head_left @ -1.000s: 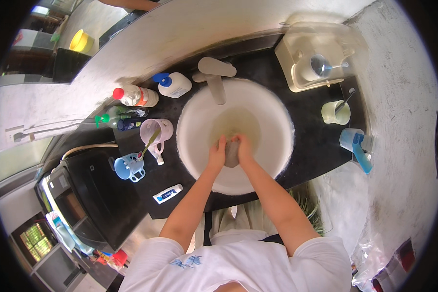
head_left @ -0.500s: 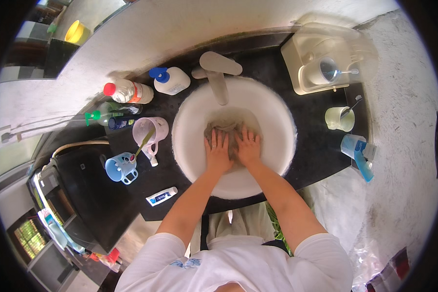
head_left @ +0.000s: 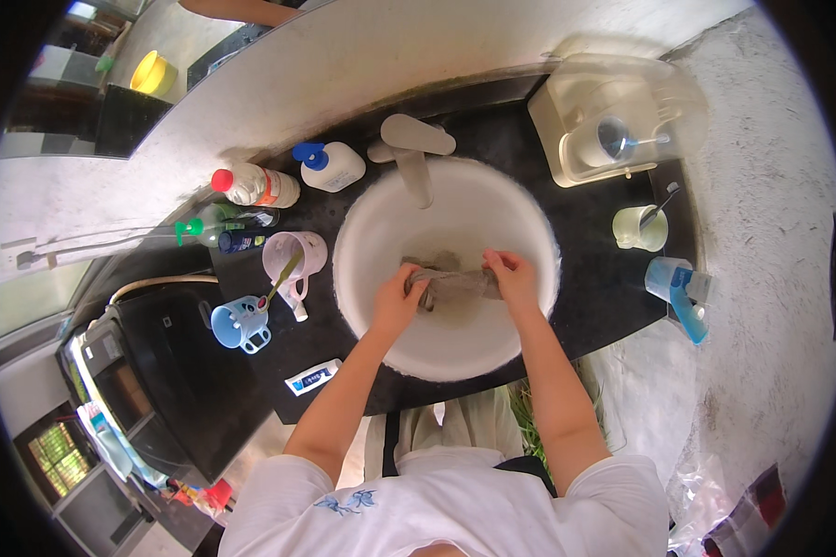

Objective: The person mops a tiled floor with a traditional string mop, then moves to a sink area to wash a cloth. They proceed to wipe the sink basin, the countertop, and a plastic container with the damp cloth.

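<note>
Centre frame: my left hand (head_left: 398, 302), right hand (head_left: 515, 278) gripping cloth (head_left: 455, 284), holding it over sink (head_left: 515, 209), likely catching drips.

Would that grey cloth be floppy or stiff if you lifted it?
Probably floppy: the cloth creases and bunches between the left hand and right hand. Likely heavy for its size, maybe slippery too: it looks wet, with cloudy water in the sink.

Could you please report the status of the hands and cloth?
Left hand, right hand gripping grey cloth between them. Over white basin. Faucet beyond, touching neither hand.
</note>
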{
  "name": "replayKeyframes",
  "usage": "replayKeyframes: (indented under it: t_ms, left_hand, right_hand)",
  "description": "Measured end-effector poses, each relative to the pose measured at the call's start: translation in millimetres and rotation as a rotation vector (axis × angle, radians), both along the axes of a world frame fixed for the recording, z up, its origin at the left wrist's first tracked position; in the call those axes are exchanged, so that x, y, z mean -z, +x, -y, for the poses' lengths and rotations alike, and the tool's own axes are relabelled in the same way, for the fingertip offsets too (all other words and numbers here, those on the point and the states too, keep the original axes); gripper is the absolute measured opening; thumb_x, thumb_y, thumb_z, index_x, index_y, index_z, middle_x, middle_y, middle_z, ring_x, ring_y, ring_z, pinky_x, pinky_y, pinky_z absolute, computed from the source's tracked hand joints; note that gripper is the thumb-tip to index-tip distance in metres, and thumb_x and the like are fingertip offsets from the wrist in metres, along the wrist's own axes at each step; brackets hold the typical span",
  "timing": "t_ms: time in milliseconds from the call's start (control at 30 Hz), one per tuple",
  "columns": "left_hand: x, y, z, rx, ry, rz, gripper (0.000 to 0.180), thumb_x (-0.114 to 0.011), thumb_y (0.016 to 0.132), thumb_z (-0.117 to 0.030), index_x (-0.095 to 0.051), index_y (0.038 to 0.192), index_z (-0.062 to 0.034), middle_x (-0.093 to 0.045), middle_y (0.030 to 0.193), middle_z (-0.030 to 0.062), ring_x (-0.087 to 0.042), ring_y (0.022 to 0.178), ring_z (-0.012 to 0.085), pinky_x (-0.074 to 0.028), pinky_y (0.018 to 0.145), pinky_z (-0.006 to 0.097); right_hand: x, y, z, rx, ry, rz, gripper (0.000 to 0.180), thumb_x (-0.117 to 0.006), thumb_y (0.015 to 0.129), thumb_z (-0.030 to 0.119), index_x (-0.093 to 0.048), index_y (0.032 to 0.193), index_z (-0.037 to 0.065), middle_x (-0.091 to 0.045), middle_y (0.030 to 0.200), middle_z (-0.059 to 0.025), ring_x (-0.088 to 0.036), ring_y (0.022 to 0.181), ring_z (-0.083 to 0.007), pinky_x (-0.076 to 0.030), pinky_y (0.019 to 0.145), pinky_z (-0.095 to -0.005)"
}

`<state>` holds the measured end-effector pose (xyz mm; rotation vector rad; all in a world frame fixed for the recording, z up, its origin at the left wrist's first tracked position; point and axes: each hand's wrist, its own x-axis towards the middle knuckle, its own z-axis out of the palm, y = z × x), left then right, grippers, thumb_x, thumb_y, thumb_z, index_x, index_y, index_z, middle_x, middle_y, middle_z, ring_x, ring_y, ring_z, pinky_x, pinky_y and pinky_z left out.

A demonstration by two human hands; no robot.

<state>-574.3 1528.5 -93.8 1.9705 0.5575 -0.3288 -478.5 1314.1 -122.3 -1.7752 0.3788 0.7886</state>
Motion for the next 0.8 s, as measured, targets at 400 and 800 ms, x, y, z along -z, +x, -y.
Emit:
replayKeyframes:
  t_ms: [400, 800]
  left_hand:
    - [51, 10, 12, 0.156, 0.619, 0.218, 0.047, -0.062, 0.084, -0.015, -0.049, 0.129, -0.0069, -0.045, 0.134, 0.0185, -0.044, 0.121, 0.0382, -0.036, 0.101, 0.049]
    - [103, -9, 38, 0.412, 0.608, 0.091, 0.071, -0.068, 0.073, -0.014, -0.042, 0.138, -0.0019, -0.025, 0.151, 0.0242, -0.019, 0.142, 0.0393, -0.018, 0.113, 0.056]
  right_hand:
    - [13, -14, -35, -0.612, -0.629, 0.76, 0.053, -0.067, 0.081, 0.016, -0.052, 0.132, 0.012, -0.053, 0.127, -0.0119, -0.05, 0.117, -0.0319, -0.042, 0.096, -0.0449]
    - [98, -35, -48, -0.833, -0.691, 1.054, 0.054, -0.061, 0.082, 0.016, -0.049, 0.134, 0.007, -0.04, 0.144, -0.0117, -0.034, 0.134, -0.0307, -0.024, 0.111, -0.052]
